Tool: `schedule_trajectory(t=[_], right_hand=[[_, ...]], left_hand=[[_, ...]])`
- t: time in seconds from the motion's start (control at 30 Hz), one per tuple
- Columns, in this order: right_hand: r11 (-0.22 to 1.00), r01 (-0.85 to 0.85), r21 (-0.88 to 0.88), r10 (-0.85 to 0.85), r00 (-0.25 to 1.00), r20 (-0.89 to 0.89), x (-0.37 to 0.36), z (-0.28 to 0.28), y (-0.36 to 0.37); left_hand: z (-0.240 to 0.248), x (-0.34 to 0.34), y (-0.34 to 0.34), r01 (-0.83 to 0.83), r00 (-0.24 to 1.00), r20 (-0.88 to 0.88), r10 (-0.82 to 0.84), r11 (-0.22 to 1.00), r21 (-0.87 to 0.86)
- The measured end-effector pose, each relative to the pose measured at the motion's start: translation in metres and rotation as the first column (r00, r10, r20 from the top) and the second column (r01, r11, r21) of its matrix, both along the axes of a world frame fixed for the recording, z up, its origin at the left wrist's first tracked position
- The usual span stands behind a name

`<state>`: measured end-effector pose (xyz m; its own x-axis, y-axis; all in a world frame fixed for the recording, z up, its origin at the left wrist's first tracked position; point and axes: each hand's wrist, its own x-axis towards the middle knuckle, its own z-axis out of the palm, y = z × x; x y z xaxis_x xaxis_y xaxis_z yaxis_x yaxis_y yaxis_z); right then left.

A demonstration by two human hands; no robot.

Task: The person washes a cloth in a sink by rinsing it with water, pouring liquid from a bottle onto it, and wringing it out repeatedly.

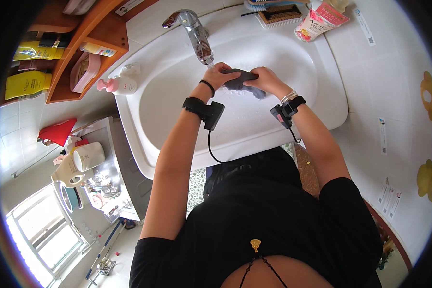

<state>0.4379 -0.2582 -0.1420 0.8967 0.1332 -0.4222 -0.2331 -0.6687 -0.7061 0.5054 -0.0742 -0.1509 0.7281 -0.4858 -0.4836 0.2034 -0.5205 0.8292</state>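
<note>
Over the white washbasin [151, 115], both my hands grip a wet dark grey cloth [240, 81], small and shaped somewhat like a sock. My left hand [217, 77] is closed on its left end, right below the spout of the chrome faucet [194, 36], where water seems to run down by the fingers. At the upper right side of the cloth, my right hand [270, 80] pinches it between thumb and fingers. One loose end hangs below the right fingers, just above the basin's bottom. Splashed drops lie around it.
A pink-topped pump bottle [122, 86] stands on the basin's left rim. Brushes [278, 17] and a pink-and-white pouch [319, 21] occupy the far right rim. Orange shelves [101, 41] with yellow tubes hang left; a white jug [89, 156] stands on a machine at lower left.
</note>
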Motion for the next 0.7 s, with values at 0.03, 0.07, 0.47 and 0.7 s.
schedule_trajectory(t=[0.03,0.07,0.47,0.7], right_hand=[[1.000,-0.007,0.011,0.005,0.986,0.167,0.001,-0.004,0.000],[1.000,-0.019,0.021,0.011,0.944,0.329,0.003,-0.007,0.000],[0.923,-0.035,0.382,-0.035,0.984,0.174,0.008,-0.013,0.017],[0.874,0.463,0.145,-0.484,0.854,0.192,0.005,-0.052,0.037]], left_hand=[[-0.006,0.001,0.008,-0.045,0.999,0.000,0.045,0.997,-0.063],[-0.011,0.002,0.016,-0.092,0.996,-0.002,0.092,0.988,-0.126],[0.008,-0.019,0.052,-0.144,0.990,-0.010,0.144,0.989,-0.032],[0.027,-0.037,0.014,-0.163,0.805,0.559,0.196,0.981,-0.109]])
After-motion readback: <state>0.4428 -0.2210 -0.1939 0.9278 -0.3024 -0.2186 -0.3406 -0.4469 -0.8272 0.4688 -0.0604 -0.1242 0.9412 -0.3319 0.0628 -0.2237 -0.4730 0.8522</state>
